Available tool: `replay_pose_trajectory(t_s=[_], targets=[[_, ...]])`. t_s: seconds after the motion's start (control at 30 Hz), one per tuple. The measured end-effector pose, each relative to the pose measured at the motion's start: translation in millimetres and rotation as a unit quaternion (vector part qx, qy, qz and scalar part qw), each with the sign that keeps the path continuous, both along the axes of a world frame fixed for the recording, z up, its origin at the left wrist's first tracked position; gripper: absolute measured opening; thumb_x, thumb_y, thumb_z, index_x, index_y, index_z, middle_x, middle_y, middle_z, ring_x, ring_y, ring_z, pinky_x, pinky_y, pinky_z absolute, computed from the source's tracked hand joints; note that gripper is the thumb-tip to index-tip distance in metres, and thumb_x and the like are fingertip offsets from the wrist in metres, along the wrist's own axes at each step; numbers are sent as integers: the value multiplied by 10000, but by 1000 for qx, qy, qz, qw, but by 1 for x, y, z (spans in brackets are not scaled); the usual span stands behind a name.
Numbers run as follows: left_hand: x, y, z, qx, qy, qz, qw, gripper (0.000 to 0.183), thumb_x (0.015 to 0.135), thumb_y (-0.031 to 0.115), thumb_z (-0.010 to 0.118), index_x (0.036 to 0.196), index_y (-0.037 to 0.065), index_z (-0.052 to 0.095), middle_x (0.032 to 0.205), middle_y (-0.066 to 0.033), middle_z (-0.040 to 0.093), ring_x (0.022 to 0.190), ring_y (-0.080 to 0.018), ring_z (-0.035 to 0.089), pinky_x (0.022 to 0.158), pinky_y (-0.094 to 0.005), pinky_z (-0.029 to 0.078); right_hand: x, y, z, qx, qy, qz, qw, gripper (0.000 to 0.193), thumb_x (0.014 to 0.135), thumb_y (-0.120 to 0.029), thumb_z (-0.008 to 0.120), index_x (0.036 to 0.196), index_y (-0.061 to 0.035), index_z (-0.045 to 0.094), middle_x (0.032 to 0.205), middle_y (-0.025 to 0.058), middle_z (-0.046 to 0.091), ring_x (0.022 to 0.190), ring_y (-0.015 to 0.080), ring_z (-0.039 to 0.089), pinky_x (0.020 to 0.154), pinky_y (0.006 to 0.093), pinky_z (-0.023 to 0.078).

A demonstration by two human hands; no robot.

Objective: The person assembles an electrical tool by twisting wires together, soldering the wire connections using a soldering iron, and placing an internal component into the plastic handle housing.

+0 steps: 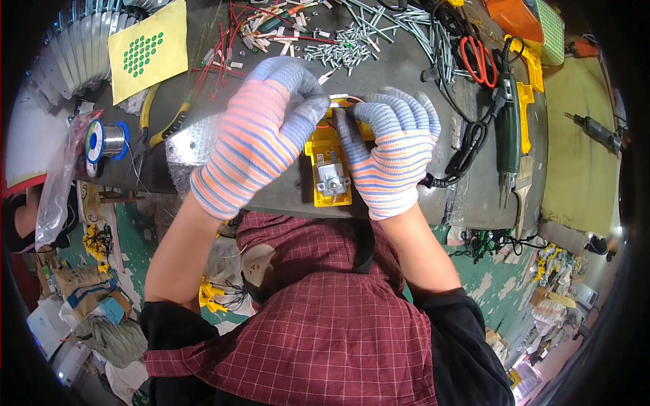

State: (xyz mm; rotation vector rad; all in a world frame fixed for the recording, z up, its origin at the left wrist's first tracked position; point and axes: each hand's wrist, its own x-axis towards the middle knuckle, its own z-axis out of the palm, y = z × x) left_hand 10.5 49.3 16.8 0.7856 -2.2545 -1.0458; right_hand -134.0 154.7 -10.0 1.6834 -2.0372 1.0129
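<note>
Apron (338, 325) of checked maroon cloth is nearest, at six o'clock. Just past it, at the near edge of the grey bench (281, 200), lies a long yellow housing (344, 199), its length running toward twelve; a silvery metal part (330, 179) sits in its six-o'clock end.

Over the far end of the housing work two hands in striped gloves. The left hand (261, 125) comes in at eleven o'clock, thumb and forefinger curled near each other; I cannot tell whether they pinch anything. The right hand (396, 142) is at one o'clock, fingers bent and thumb over the housing; its grip, too, I cannot tell. A pale wire (353, 99) shows between the hands.

Farther out from the housing, a solder spool (112, 142) stands near nine o'clock, and a green corded tool (508, 135) lies just short of three. Yellow-handled pliers (181, 117) lie between nine and ten, red-handled scissors (477, 62) at two. Farthest are a yellow card (147, 51) with green dots at ten and heaped screws (345, 52) at twelve.
</note>
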Motion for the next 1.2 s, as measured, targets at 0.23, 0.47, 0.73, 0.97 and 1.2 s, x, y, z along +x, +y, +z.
replay_pose_trajectory(t_s=[0.23,0.47,0.73,0.97,1.2], targets=[[11,15,2,-255,7,0,967,150,793,201,731,858,76,680,1118,-184,639,1105,-335,575,894,-392,481,-2,3,2,-18,-74,21,997,240,668,-165,789,729,-147,558,704,53,552,697,282,552,713,430,405],[-1,-12,14,-90,-11,-62,994,150,873,101,655,1014,48,658,1167,-131,612,1062,-237,605,920,-354,470,-8,6,-3,-81,-55,85,992,259,664,-84,789,729,-127,542,685,66,548,636,282,539,648,414,400],[-41,-37,-5,-276,-99,-78,953,189,842,173,650,1001,71,656,1118,-140,630,1042,-344,592,925,-420,469,-26,24,20,-12,-65,200,978,227,716,-100,717,941,-98,691,840,72,654,743,288,617,697,389,473],[-53,-45,-10,-243,-267,-95,928,240,847,251,632,1018,87,664,1130,-145,625,1070,-358,576,937,-444,458,-31,48,16,173,-125,324,922,211,756,-89,707,963,-108,673,943,71,668,854,295,649,747,388,504],[21,49,8,-175,36,87,980,215,840,192,683,987,42,638,859,-134,618,762,-346,607,677,-442,470,-25,48,22,180,-236,266,917,157,831,-136,688,983,-98,685,859,105,662,811,303,652,711,405,499]])
